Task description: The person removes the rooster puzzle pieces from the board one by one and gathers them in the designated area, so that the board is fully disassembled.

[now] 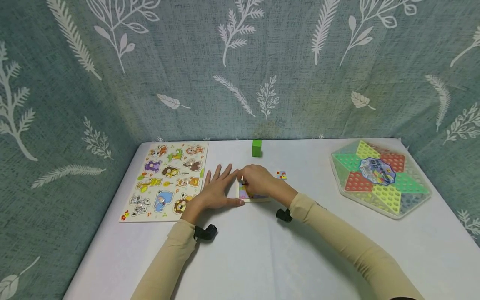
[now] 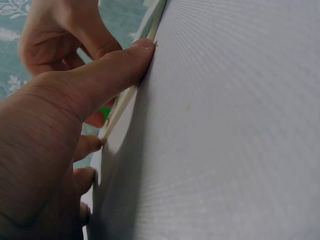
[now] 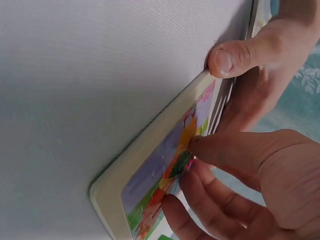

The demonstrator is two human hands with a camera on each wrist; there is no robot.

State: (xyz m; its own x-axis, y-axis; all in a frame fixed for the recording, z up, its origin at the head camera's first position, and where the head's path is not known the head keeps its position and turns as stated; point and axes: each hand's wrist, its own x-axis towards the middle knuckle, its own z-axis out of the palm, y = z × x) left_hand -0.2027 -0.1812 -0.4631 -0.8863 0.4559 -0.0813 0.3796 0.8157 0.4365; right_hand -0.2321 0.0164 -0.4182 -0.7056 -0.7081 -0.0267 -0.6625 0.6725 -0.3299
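A small picture puzzle with a pale wooden frame lies in front of me, mostly covered by the hands in the head view. My left hand is spread flat beside its left edge, and the left thumb presses at the frame's near corner. Over the picture, my right hand has its fingers bent down. Thumb and fingertips of that hand pinch a dark green puzzle piece at the picture's surface, partly hidden by the fingers.
A large animal peg board lies to the left, partly under the left wrist. Behind the hands stands a green block. A small printed piece sits beyond the right wrist. At the right lies a hexagonal star-patterned game board.
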